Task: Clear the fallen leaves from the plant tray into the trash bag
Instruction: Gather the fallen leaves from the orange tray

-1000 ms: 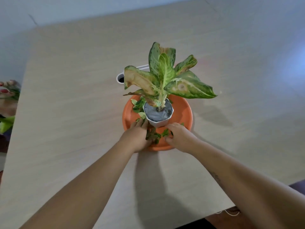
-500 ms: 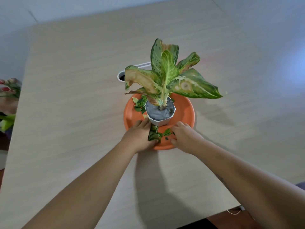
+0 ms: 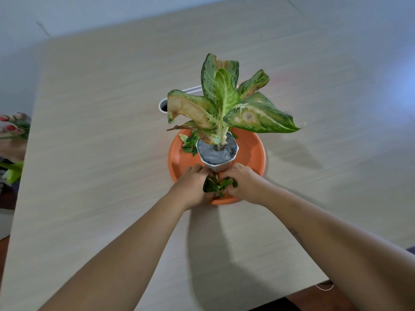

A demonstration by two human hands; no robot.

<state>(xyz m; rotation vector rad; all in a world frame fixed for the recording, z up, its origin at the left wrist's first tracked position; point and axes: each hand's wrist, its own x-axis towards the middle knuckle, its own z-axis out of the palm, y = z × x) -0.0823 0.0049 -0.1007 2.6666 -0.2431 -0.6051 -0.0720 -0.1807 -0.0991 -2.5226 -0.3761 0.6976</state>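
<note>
Left to right: a second leaf cluster (image 3: 189, 143) remains behind the pot (image 3: 217, 157). The left hand (image 3: 194, 184) and right hand (image 3: 243, 182), previously apart on the orange tray (image 3: 253, 151), have closed together, cupping the gathered fallen leaves (image 3: 216, 185) at the near rim, ready for lifting. No trash bag is visible.

Both forearms were bare and extended forward from the lower corners of the view, converging toward the centre. Left hand (image 3: 192, 187) lay palm-down, knuckles up, fingers curled inward toward the right, thumb side low and partly hidden. Right hand (image 3: 244, 184) mirrored it, palm-down, fingers bent and pointing left, wrist slightly raised. The two hands sat close together, fingertips nearly meeting, each cupped and closed around the same small clump between them. Right forearm showed a faint dark mark on its upper surface. Left forearm ran at a shallower angle than the right.
</note>
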